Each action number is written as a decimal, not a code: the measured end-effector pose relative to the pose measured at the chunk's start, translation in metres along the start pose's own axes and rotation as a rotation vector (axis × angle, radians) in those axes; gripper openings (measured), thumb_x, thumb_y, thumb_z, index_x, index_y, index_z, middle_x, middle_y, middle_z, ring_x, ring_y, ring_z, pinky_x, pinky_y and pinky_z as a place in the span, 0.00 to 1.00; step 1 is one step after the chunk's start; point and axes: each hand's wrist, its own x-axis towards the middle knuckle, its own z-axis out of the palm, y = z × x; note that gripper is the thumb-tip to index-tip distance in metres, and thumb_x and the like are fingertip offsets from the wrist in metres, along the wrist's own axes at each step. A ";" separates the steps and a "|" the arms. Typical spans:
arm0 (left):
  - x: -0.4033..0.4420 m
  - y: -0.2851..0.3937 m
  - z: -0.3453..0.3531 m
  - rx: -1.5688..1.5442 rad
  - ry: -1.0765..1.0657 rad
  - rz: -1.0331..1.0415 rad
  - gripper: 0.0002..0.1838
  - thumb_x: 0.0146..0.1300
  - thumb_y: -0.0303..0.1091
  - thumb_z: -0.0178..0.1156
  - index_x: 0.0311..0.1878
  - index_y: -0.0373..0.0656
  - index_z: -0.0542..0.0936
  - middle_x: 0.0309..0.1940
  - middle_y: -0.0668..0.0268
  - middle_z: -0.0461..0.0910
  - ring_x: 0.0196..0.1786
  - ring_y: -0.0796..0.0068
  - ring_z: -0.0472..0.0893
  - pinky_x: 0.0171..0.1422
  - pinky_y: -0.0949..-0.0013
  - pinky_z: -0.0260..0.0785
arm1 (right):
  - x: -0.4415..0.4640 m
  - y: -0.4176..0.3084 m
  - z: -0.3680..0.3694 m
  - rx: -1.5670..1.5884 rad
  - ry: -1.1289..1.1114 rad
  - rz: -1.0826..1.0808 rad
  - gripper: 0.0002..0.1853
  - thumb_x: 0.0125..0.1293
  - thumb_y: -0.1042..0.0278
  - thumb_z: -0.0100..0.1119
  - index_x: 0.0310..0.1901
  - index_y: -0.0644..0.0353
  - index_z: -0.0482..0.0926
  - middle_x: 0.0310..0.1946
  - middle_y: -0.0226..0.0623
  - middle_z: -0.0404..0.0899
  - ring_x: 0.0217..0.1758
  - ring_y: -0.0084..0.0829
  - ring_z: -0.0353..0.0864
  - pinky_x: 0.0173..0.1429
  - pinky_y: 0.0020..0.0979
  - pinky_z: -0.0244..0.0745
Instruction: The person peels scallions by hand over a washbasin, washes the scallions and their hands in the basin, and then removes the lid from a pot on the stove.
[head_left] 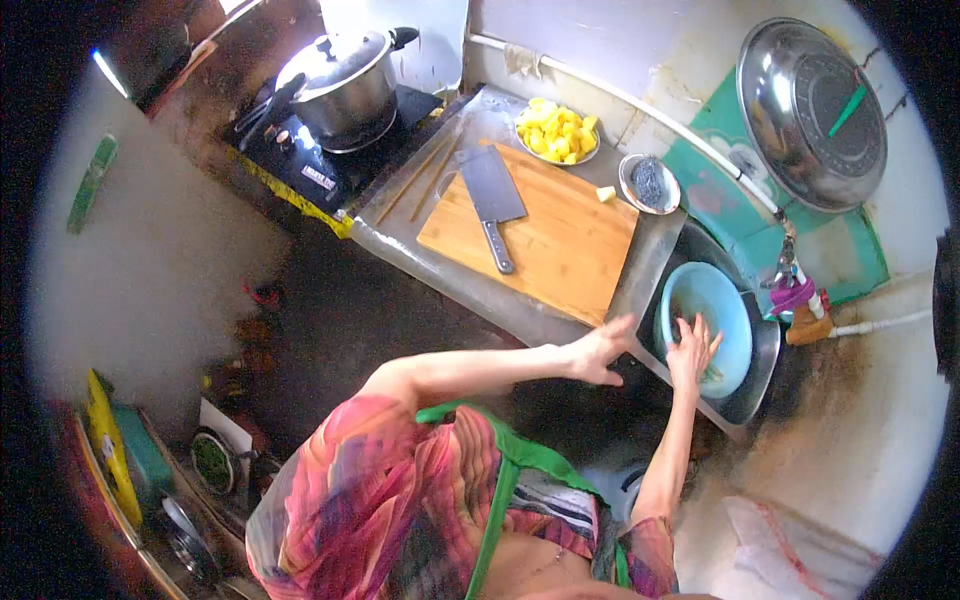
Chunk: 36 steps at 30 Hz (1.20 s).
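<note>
My right hand (692, 350) is over the near side of a light blue basin (735, 310), its fingers spread and nothing seen in them. The basin sits in a metal sink (768, 365); what lies at its bottom is hard to make out. My left hand (603, 352), slightly blurred, hangs in the air by the counter's front edge with fingers apart, holding nothing. Close to it is the near corner of a wooden cutting board (570, 240), on which a cleaver (492, 190) lies flat beside a small pale yellow piece (606, 194).
Behind the board stand a bowl of yellow chunks (558, 130) and a small bowl with a scouring pad (648, 184). A lidded pot (345, 95) is on the stove at the left. The faucet (787, 262) rises beyond the sink. A large metal lid (815, 115) hangs on the wall.
</note>
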 end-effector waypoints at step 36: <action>-0.439 -0.222 -0.616 -1.113 1.238 -0.621 0.27 0.66 0.52 0.44 0.44 0.31 0.73 0.29 0.58 0.79 0.23 0.72 0.77 0.19 0.79 0.66 | 0.418 -0.751 -0.117 2.728 -0.483 1.008 0.07 0.58 0.74 0.58 0.35 0.58 0.69 0.21 0.33 0.72 0.19 0.25 0.73 0.23 0.29 0.71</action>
